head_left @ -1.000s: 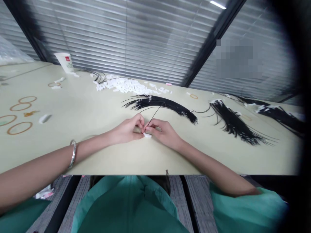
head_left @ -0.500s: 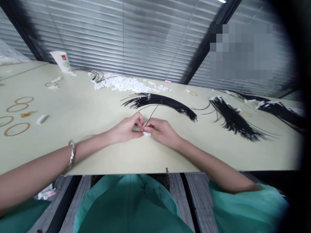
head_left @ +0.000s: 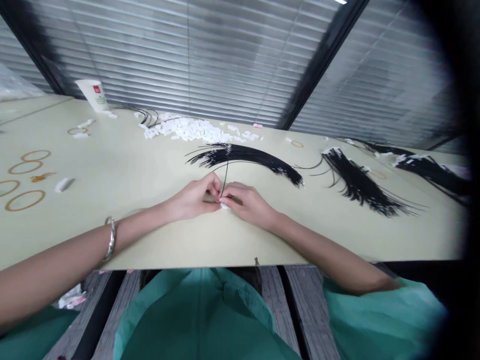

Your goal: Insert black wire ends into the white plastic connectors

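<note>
Near the front middle of the table, my left hand (head_left: 198,196) and my right hand (head_left: 250,204) meet fingertip to fingertip, both pinched closed. A thin black wire (head_left: 226,172) rises from between the fingertips, its lower end hidden by them. Just under my right thumb shows the edge of a small white plastic piece (head_left: 224,206); the fingers cover the rest. Beyond my hands lies a curved bundle of black wires (head_left: 258,156) with bright, silvery ends.
Behind the bundle spreads a heap of white plastic pieces (head_left: 191,130). More black wire bundles (head_left: 362,185) lie at the right. Rubber bands (head_left: 25,200) and a single white piece (head_left: 64,185) are at the left. A paper cup (head_left: 94,95) stands by the blinds.
The wire has swung from leaning right with a bent tip to standing nearly upright. Less of the white piece shows under my right thumb. My hands stay almost in place.
</note>
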